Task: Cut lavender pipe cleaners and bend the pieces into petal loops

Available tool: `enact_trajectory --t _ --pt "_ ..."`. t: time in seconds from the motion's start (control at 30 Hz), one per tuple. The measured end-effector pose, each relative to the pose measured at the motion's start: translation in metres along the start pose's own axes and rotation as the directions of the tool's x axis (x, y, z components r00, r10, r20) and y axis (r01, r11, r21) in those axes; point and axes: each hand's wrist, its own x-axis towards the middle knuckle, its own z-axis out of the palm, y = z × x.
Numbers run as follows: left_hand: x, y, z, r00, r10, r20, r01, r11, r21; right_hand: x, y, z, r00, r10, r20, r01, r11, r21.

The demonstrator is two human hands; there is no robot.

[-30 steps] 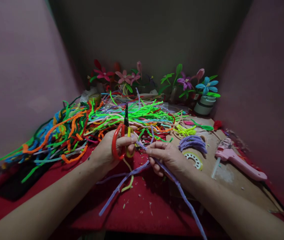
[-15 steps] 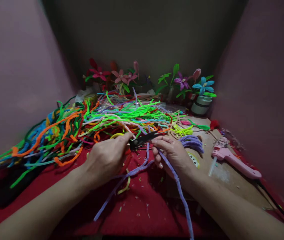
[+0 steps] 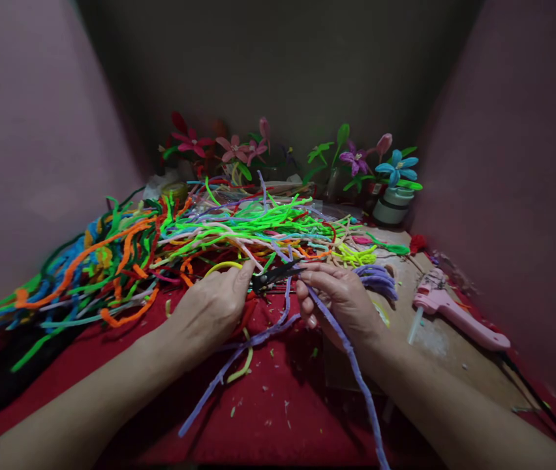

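My left hand (image 3: 216,297) is closed round the handles of black-bladed scissors (image 3: 278,275), whose red grip shows below the fingers. The blades point right, with their tips at the fingertips of my right hand (image 3: 334,294). Pinched in that right hand is a purple pipe cleaner (image 3: 344,343), its long tail hanging down past the wrist to the bottom edge. Other purple pipe cleaners (image 3: 258,339) lie crossed on the red cloth (image 3: 268,418) between my hands, beside a short yellow piece (image 3: 243,365). The pinched end is partly hidden by my fingers.
A heap of coloured pipe cleaners (image 3: 239,228) spreads across the back and left. On the right, a pink glue gun (image 3: 459,316) rests on cardboard (image 3: 483,375) near a bundle of bent purple loops (image 3: 378,279). Pipe-cleaner flowers (image 3: 395,168) stand behind, one in a pale jar (image 3: 393,205).
The scissor blades look a little more parted at the tips. Both hands keep their holds, and the whole view has shifted slightly.
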Motion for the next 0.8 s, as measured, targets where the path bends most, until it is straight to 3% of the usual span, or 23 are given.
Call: enact_trajectory --t 0.2,0.43,0.8 --pt "-0.0003 0.0007 0.0034 1.000 -0.010 0.025 0.009 0.999 0.051 0.0009 0.0026 -0.0014 1.000 -0.003 0.016 0.003 1.000 -0.002" --pt "-0.0032 0.0056 0.0070 0.999 0.002 -0.034 0.007 0.967 0.256 0.0019 0.0050 -0.0019 0.999 0.031 0.027 -0.031 0.999 0.012" --pt "-0.0046 0.0070 0.0081 1.000 -0.005 0.009 0.003 0.970 0.243 0.0017 0.0036 -0.0011 0.999 0.053 0.008 -0.053 0.998 0.026"
